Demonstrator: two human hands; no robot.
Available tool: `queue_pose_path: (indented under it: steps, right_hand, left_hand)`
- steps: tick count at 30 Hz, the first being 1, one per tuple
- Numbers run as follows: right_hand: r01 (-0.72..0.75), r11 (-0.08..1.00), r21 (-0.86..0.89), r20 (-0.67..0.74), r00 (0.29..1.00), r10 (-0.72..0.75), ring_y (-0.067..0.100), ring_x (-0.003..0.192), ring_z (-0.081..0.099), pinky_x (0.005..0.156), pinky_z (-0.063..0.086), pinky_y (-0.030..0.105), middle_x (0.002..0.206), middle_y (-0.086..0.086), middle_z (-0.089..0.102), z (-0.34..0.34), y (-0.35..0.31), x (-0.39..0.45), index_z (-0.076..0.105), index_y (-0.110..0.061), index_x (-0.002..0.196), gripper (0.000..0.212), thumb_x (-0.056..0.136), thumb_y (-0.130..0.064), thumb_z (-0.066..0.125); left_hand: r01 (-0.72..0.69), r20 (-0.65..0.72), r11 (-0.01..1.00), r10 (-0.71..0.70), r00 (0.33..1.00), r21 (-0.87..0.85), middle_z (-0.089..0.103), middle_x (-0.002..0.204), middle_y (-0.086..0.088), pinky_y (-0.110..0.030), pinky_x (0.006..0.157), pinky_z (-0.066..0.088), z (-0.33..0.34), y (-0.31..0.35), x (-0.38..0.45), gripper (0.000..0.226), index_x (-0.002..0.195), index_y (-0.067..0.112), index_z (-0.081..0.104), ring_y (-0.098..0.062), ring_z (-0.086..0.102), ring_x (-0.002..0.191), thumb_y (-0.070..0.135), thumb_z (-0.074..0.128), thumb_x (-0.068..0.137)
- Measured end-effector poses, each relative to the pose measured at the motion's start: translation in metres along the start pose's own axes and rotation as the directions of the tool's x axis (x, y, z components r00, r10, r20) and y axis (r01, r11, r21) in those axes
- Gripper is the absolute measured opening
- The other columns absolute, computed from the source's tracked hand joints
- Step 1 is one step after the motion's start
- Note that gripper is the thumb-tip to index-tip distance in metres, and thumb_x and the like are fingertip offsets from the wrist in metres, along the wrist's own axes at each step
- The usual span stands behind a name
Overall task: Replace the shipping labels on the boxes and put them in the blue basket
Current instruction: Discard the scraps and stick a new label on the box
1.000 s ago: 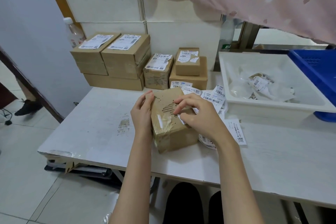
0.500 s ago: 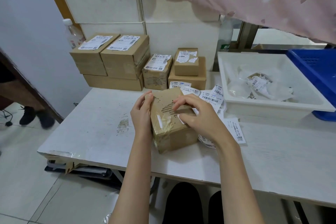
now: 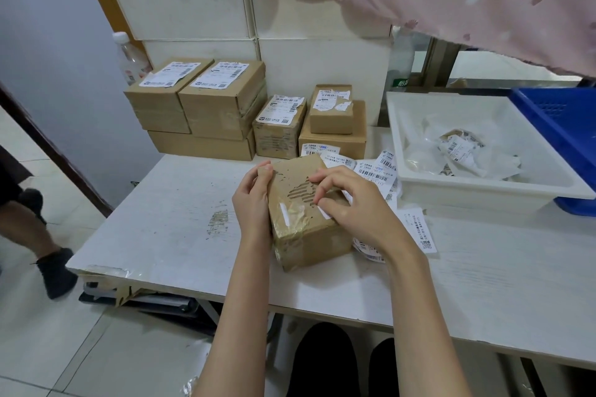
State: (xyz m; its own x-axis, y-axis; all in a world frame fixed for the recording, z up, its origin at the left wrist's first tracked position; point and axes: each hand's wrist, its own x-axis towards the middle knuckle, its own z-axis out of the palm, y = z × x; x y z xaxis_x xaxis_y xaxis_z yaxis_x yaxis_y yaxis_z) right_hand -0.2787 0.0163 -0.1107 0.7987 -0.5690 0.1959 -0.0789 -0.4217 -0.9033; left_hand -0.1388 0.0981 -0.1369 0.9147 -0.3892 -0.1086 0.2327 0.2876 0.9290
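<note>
Box in hand: a small cardboard box (image 3: pixel 309 216) sits on the white table (image 3: pixel 167 203), right in front of the person, taped up and with its top skin torn where a label came off.
Left hand: the left hand (image 3: pixel 251 203) grips the box's left side, fingers curled over the far top corner.
Right hand: the right hand (image 3: pixel 351 203) is on top of the box, fingertips (image 3: pixel 317 198) bent and pinching at a white label scrap (image 3: pixel 324 212) near the ripped patch.
New labels: a loose bunch of shipping labels (image 3: pixel 375 171) lies on the table just behind and right of the box, partly under it.
Waiting boxes: a stack of labelled boxes (image 3: pixel 222 106) stands at the back against the wall.
White tray: a white tray (image 3: pixel 483 190) holds crumpled peeled-off scraps.
Blue basket: the blue basket (image 3: pixel 561 126) is at the far right, just behind the tray, well apart from the held box.
Bystander: someone's leg and dark shoe (image 3: pixel 56 271) are on the floor at left.
</note>
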Motion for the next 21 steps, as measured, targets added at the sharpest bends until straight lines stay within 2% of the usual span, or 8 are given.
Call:
queue_pose_path:
  steps: [5,6,9,11,13,14,17,21]
  right_hand:
    - [-0.02,0.999,0.031,0.034,0.999,0.019,-0.003,0.126,0.047,0.093,0.029,-0.002,0.121,-0.011,0.063,-0.0045,-0.0012,-0.0003,0.064,-0.014,0.074,0.023,0.088,0.003,0.058]
    - [-0.024,0.998,0.065,0.04,0.999,0.021,-0.003,0.127,0.047,0.096,0.031,0.001,0.121,-0.009,0.064,-0.0052,-0.0012,-0.0008,0.063,-0.015,0.073,0.025,0.088,0.004,0.057]
    - [-0.025,0.993,0.119,0.018,1.0,0.023,-0.006,0.127,0.047,0.107,0.037,0.023,0.118,-0.01,0.066,-0.0057,0.0014,-0.0037,0.064,-0.016,0.08,0.022,0.087,0.003,0.057]
    - [-0.018,0.991,0.136,0.001,1.0,0.018,-0.003,0.12,0.052,0.096,0.046,0.027,0.116,-0.012,0.067,-0.0061,0.0016,-0.0058,0.065,-0.022,0.096,0.029,0.086,0.004,0.055]
    - [-0.014,0.991,0.132,-0.011,1.0,0.016,-0.002,0.115,0.056,0.085,0.047,0.024,0.113,-0.013,0.067,-0.0069,-0.0011,-0.0073,0.064,-0.026,0.104,0.04,0.084,0.006,0.053]
    - [-0.016,0.992,0.121,-0.014,1.0,0.018,-0.004,0.115,0.056,0.087,0.047,0.023,0.113,-0.013,0.068,-0.0066,-0.0023,-0.0072,0.065,-0.024,0.101,0.037,0.084,0.007,0.054]
    - [-0.024,0.996,0.091,-0.015,1.0,0.026,-0.01,0.124,0.048,0.107,0.038,0.023,0.115,-0.012,0.067,-0.0045,-0.0025,-0.0069,0.066,-0.013,0.081,0.021,0.084,0.006,0.057]
    - [-0.036,0.993,0.11,-0.019,0.999,0.039,-0.007,0.13,0.043,0.111,0.034,0.027,0.119,-0.01,0.067,-0.0031,-0.001,-0.0078,0.057,-0.015,0.073,0.025,0.084,0.007,0.052]
  left_hand:
    - [0.002,-0.003,1.0,-0.002,1.0,0.0,0.071,0.099,-0.005,-0.019,0.069,0.055,0.0001,0.0006,-0.0003,0.011,0.099,0.017,0.074,-0.013,0.065,0.084,0.016,0.065,0.092]
    - [0.002,-0.001,1.0,-0.002,1.0,0.001,0.071,0.099,-0.006,-0.02,0.069,0.055,0.0001,0.0005,-0.0003,0.011,0.099,0.017,0.074,-0.013,0.065,0.084,0.016,0.065,0.093]
    - [0.003,-0.002,1.0,-0.003,1.0,0.006,0.071,0.1,-0.006,-0.02,0.069,0.056,0.0008,0.0004,-0.0006,0.01,0.099,0.018,0.074,-0.013,0.065,0.083,0.017,0.065,0.093]
    - [0.004,-0.005,1.0,-0.004,1.0,0.004,0.071,0.1,-0.006,-0.02,0.069,0.056,0.0013,0.0005,-0.0008,0.01,0.098,0.018,0.073,-0.013,0.065,0.084,0.016,0.065,0.093]
    - [0.002,-0.004,1.0,-0.002,1.0,0.002,0.071,0.1,-0.006,-0.019,0.068,0.056,0.0015,0.0008,-0.0015,0.01,0.099,0.018,0.073,-0.012,0.065,0.083,0.016,0.065,0.093]
    - [0.001,-0.004,1.0,-0.001,1.0,0.003,0.071,0.1,-0.006,-0.018,0.067,0.055,0.0015,0.0009,-0.0018,0.011,0.099,0.017,0.073,-0.012,0.065,0.082,0.016,0.065,0.093]
    - [0.001,-0.006,1.0,-0.001,1.0,0.006,0.071,0.098,-0.004,-0.016,0.062,0.054,0.0017,0.0014,-0.0023,0.013,0.103,0.015,0.073,-0.009,0.065,0.079,0.016,0.065,0.093]
    - [0.003,-0.009,1.0,-0.003,1.0,0.014,0.071,0.099,-0.005,-0.018,0.064,0.054,0.0018,0.0014,-0.0024,0.012,0.101,0.016,0.073,-0.012,0.065,0.082,0.017,0.066,0.092]
